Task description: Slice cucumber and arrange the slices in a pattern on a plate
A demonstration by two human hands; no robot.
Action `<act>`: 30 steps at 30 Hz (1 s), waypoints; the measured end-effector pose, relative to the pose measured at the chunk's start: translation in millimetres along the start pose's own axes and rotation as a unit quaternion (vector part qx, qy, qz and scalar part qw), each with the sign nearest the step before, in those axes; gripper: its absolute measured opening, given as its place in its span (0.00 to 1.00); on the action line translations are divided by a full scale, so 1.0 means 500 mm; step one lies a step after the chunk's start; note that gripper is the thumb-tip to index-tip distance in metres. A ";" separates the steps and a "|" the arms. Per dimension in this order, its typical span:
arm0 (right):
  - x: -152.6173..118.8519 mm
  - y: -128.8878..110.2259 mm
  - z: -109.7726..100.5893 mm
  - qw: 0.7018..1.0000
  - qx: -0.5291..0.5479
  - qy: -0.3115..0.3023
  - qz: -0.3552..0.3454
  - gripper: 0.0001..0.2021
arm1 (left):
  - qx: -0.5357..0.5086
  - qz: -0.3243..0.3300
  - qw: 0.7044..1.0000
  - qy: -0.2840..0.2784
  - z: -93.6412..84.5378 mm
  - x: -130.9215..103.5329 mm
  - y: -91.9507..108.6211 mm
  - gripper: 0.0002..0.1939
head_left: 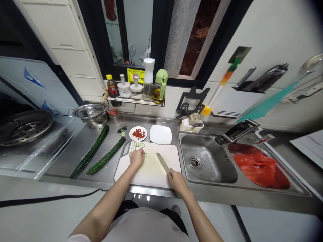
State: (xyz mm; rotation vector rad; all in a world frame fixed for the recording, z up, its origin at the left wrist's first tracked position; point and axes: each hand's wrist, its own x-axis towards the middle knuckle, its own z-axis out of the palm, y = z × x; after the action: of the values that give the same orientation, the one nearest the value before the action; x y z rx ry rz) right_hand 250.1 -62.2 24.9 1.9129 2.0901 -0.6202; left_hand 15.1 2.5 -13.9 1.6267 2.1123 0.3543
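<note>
My right hand (177,181) is wrapped round the handle of a kitchen knife (163,162), its blade pointing away over the white cutting board (153,174). On the board's left half, my left hand (137,158) is closed, with a cucumber slice (145,155) at its fingertips. Just beyond that hand lies a row of thin cucumber slices (138,144). Behind the board stand a small plate of chopped red pieces (138,134) and a white square plate (160,134). To the left lie two long cucumbers, one nearer the board (107,156) and one farther off (91,151).
A lidded steel pot (91,114) and a red-lidded jar (114,115) stand at the back left. Cucumber trimmings (122,129) lie behind the cucumbers. On the right is a steel sink (209,161), with a red plastic bag (257,168) in the second basin. A seasoning rack (136,101) hangs above.
</note>
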 end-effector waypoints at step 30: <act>0.004 -0.004 0.006 1.000 0.004 -0.005 0.006 0.15 | -0.008 -0.125 0.989 0.079 -0.040 0.043 -0.115 0.10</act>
State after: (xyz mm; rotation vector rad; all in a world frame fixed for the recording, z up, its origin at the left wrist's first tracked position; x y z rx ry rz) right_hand 247.7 -62.0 21.9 1.9216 2.0733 -0.6358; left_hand -47.8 8.8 -27.2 1.3421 2.3922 0.4285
